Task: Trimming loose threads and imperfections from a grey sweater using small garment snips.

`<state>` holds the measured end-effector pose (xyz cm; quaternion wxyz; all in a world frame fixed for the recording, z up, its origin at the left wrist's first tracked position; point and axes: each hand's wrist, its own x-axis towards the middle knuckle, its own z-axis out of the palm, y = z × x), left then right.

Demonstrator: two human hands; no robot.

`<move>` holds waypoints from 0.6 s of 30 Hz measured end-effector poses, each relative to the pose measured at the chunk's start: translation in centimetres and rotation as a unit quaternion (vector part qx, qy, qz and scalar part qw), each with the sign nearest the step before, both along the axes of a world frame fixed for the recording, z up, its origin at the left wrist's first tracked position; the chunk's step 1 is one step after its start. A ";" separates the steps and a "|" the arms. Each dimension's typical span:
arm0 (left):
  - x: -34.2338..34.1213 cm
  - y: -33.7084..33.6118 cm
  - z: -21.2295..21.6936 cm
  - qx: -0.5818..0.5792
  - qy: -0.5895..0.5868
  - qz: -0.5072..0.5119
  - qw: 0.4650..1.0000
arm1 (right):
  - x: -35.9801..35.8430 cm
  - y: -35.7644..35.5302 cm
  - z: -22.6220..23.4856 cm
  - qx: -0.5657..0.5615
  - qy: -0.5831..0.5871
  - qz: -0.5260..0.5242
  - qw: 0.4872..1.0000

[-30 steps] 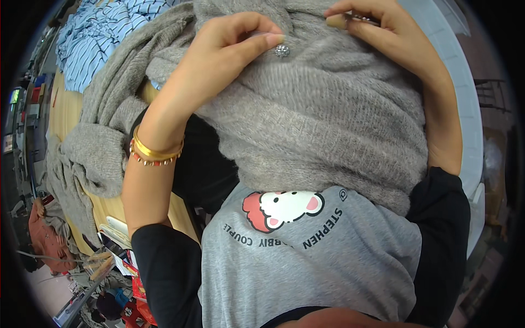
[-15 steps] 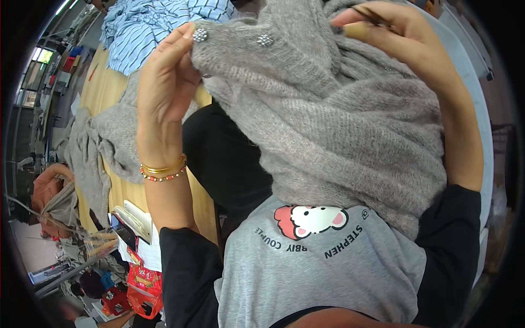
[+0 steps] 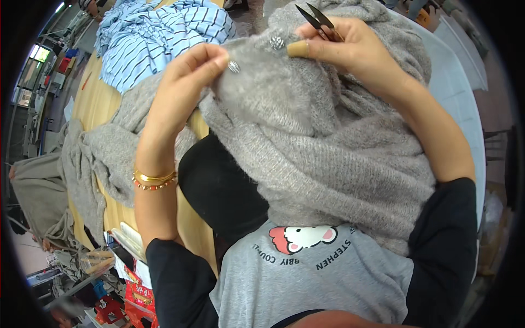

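A fuzzy grey knit cardigan (image 3: 339,158) lies bunched across my lap and chest. My left hand (image 3: 188,74) pinches its edge beside a silvery beaded button (image 3: 234,66). Close to a second silvery button (image 3: 277,42), my right hand (image 3: 355,54) has black thread snips (image 3: 314,21) tucked in its fingers, blades pointing up and left. A tan cover (image 3: 298,49) sits on that thumb. Whether the right fingertips also grip the knit, I cannot tell.
Blue striped fabric (image 3: 164,41) is heaped at the far side of the wooden table (image 3: 104,101). More grey knit (image 3: 109,147) trails over its left part. A white-blue plastic surface (image 3: 454,104) curves along the right. Red packaging (image 3: 139,295) lies lower left.
My left hand has shifted right and slightly down along the edge. The right hand has moved left to the second button, its snips now plainly showing. At far left, a grey-brown garment has come into view.
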<state>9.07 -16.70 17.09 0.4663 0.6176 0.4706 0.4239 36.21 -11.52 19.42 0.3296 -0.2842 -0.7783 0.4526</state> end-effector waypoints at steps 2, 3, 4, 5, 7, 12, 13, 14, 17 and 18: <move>1.1 0.3 -0.3 0.060 0.034 0.018 0.997 | 0.5 -0.3 -0.9 -0.017 0.007 -0.021 1.000; 1.9 0.7 -0.3 0.121 0.072 0.032 0.989 | 1.1 -0.4 -1.3 -0.032 0.021 -0.047 0.998; 2.5 1.2 0.1 0.153 0.047 0.018 0.987 | 1.3 -0.3 -1.3 -0.049 0.026 -0.044 0.997; 3.4 1.3 0.8 0.186 0.044 0.022 0.981 | 1.6 -0.3 -1.4 -0.053 0.021 -0.050 0.997; 4.9 1.2 2.3 0.201 0.076 -0.002 0.977 | 2.1 -0.1 -1.4 -0.058 0.028 -0.066 0.996; 7.5 2.2 1.8 0.265 0.112 -0.015 0.957 | 2.6 -0.3 -2.1 -0.045 0.016 -0.093 0.995; 7.6 2.3 1.3 0.245 0.106 -0.017 0.964 | 2.8 -0.3 -2.3 -0.041 0.024 -0.087 0.995; 7.5 2.5 0.8 0.209 0.079 -0.017 0.974 | 3.1 -0.5 -1.6 -0.051 -0.017 -0.078 0.995; 7.5 2.3 0.1 0.191 0.078 -0.029 0.978 | 3.3 -0.4 -2.4 -0.021 -0.010 -0.080 0.997; 7.4 2.3 0.0 0.188 0.079 -0.026 0.979 | 3.1 -0.4 -2.3 -0.025 -0.010 -0.077 0.997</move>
